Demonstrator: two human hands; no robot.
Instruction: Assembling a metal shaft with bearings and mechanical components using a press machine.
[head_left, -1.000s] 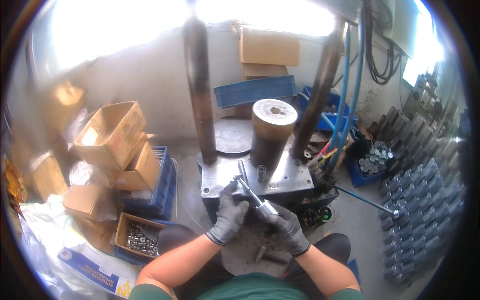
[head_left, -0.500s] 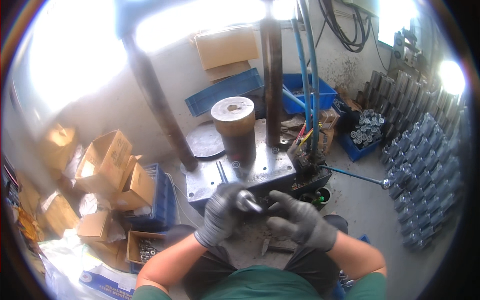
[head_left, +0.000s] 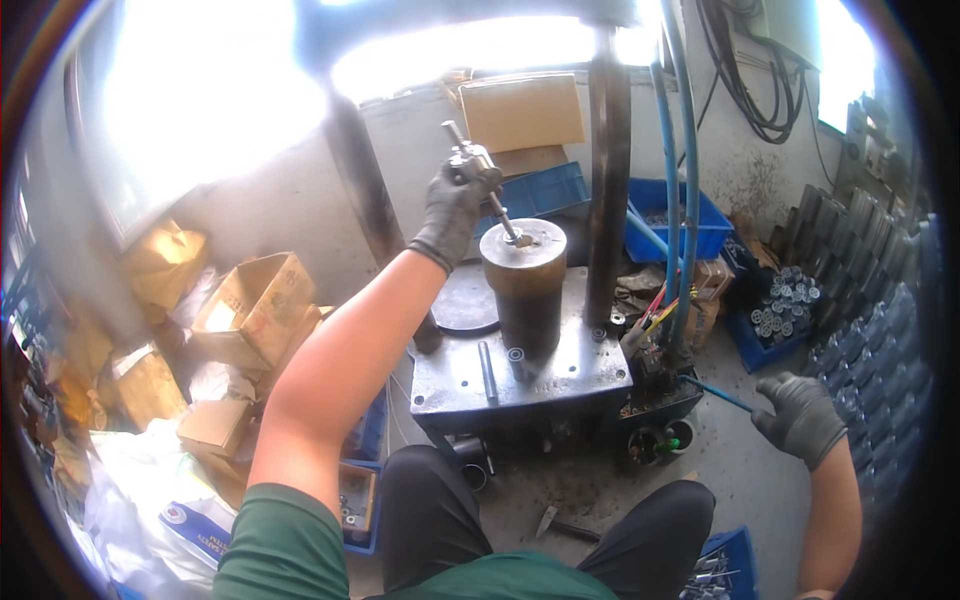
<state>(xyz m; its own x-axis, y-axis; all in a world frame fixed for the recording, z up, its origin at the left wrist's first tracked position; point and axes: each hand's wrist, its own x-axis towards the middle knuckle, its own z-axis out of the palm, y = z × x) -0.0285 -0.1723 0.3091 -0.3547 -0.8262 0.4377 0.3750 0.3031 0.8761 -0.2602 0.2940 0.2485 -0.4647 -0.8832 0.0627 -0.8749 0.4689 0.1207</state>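
Up at the press, my left hand (head_left: 450, 210), in a dark grey glove, is closed around a metal shaft (head_left: 497, 208) with a wider fitting along it. The shaft leans; its lower end meets the flat top of a thick steel cylinder (head_left: 524, 290), beside the central hole. That cylinder stands on the press's steel bed plate (head_left: 590, 375). Far to the right, my gloved right hand (head_left: 800, 418) is closed at the outer end of a thin blue lever (head_left: 715, 392); its knob is hidden by the hand. A loose metal rod (head_left: 487, 372) lies on the plate.
Two dark press columns (head_left: 608, 180) flank the cylinder. Blue hoses (head_left: 690, 200) hang at the right. Stacked metal tubes (head_left: 870, 385) and blue bins (head_left: 755, 340) of parts stand farther right. Cardboard boxes (head_left: 255, 310) crowd the left. On the floor between my knees lies a hammer (head_left: 568, 525).
My left hand has moved up and away from me, bringing the shaft to the cylinder's top. My right hand has left the middle and reached right to the blue lever. The view has shifted.
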